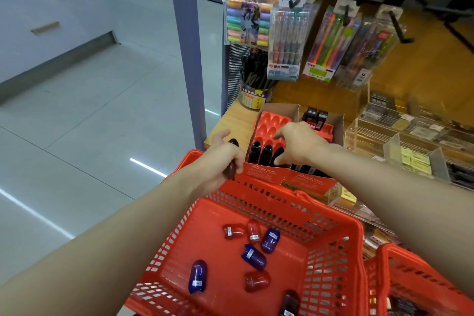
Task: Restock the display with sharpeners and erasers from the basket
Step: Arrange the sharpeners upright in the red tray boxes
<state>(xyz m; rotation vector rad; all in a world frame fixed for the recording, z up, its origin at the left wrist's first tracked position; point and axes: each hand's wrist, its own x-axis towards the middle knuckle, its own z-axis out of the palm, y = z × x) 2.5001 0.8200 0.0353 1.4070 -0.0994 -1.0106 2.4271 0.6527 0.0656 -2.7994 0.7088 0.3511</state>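
The sharpeners are split between three places. In the left display box (266, 146), a red tray with oval wells, three black sharpeners (265, 154) fill the front row, and the rows behind them are bare. The right hand (298, 142) is over that front row, thumb and fingers curled round the rightmost black sharpener as it sits in its well. The left hand (225, 155), just left of the box, grips a dark sharpener (232, 160) whose ends stick out above and below the fist; its forefinger points forward.

A second box (316, 151) touches the first on its right side, with two black sharpeners (315, 116) upright at its back and more dark ones along the front.

Below both hands stands the red basket (333, 246), its far rim just beside the boxes. Loose on its floor lie three blue sharpeners (197, 276), three red sharpeners (257, 281) and one darker one (289, 301) near the bottom edge, most with a white label. Part of another red basket (415, 277) shows at the right.

The boxes rest on a wooden shelf (234, 120). Behind them stands a tub of pens (255, 84), and packs of markers (247, 22) and pens (288, 41) hang from hooks above. Clear bins (410, 136) of small stock lie to the right.
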